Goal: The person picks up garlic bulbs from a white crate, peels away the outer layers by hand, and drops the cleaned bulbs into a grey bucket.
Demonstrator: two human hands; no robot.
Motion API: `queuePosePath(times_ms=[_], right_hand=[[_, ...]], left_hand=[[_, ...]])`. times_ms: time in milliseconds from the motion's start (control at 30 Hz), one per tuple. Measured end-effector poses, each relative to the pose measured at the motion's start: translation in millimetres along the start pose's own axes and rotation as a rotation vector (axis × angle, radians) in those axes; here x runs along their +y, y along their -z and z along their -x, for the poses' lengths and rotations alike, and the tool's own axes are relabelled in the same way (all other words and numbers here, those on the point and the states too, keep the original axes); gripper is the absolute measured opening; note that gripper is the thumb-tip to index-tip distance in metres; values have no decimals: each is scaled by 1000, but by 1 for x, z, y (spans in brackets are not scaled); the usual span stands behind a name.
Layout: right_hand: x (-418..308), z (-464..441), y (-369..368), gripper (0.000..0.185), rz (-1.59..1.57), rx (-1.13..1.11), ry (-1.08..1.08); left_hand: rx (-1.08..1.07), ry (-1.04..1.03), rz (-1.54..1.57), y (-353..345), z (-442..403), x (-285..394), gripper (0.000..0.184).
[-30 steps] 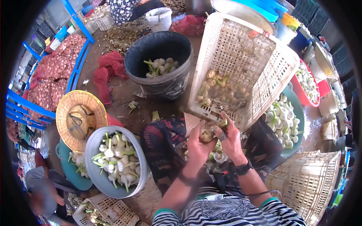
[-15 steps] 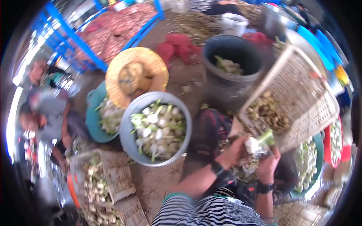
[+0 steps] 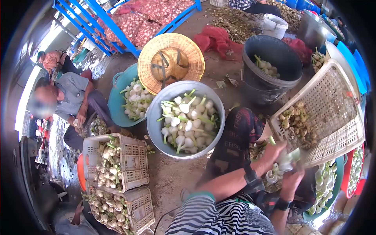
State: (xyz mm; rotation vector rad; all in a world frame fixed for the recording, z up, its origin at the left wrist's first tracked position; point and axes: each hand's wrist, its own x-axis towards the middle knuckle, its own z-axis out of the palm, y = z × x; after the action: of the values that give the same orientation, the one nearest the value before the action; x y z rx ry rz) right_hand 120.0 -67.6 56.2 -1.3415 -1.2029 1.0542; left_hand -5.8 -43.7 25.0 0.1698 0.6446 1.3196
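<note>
Between hands (image 3: 285,164), garlic bulb (image 3: 288,158) motion-blurred; each hand's grip half-hidden, spread or pinched: cannot tell.

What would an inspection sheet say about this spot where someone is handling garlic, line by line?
Surface: brown ground, scattered with scraps.
Job's things: blurred garlic between the hands; grey tub of pale, green-stemmed bulbs; dark bucket with more; tilted crate holding dirtier bulbs.
Clutter: straw hat beside the grey tub; red netting.
Grippers: none; bare left hand and right hand hold the garlic.
Cables: thin dark cord beside the striped shirt.
Surroundings: seated co-worker near loaded crates.
</note>
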Motion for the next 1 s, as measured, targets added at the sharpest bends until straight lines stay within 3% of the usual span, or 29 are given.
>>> queuePosePath(times_ms=[33, 67, 100, 133, 167, 267, 333, 367, 467, 567, 667, 767, 800, 900, 967, 1000], right_hand=[[-1, -8, 10, 31, 429, -44, 281], [-4, -15, 22, 32, 452, 1, 302], [-5, -18, 32, 33, 467, 57, 236], [-18, -23, 34, 33, 497, 39, 84], [-12, -23, 38, 31, 527, 55, 178], [94, -20, 67, 25, 455, -117, -153], [93, -2, 48, 25, 783, -371, 194], [57, 4, 29, 26, 1034, -437, 556], [-4, -3, 19, 29, 384, -347, 24], [-47, -4, 1, 29, 282, -348, 139], [-50, 1, -13, 31, 584, -400, 357], [-43, 7, -18, 30, 726, -416, 353], [-44, 10, -19, 25, 694, -426, 322], [-43, 15, -13, 19, 743, -470, 315], [-34, 23, -19, 20, 869, -360, 454], [-34, 24, -22, 18, 816, -339, 418]], left_hand=[[-27, 57, 85, 0, -1, 1, 24], [-108, 125, 26, 2, 9, 11, 26], [-159, 128, 26, 10, 9, 9, 28], [-307, 264, 153, 14, 21, 20, 30], [-331, 208, 101, 17, 23, 22, 32], [-294, 159, 144, 22, 18, 33, 41], [-247, 107, 36, 24, 15, 39, 44], [-190, 45, -49, 19, 16, 42, 45], [-136, -199, -270, 12, 19, 39, 42], [-69, -382, -497, 12, 15, 29, 31], [-119, -629, -940, 8, 20, 29, 30], [-88, -738, -1324, 8, 31, 36, 35], [-97, -859, -1328, 5, 34, 37, 28], [-139, -793, -1344, 10, 42, 30, 33], [-172, -774, -1307, 11, 44, 29, 36], [-177, -756, -1253, 14, 43, 29, 36]])
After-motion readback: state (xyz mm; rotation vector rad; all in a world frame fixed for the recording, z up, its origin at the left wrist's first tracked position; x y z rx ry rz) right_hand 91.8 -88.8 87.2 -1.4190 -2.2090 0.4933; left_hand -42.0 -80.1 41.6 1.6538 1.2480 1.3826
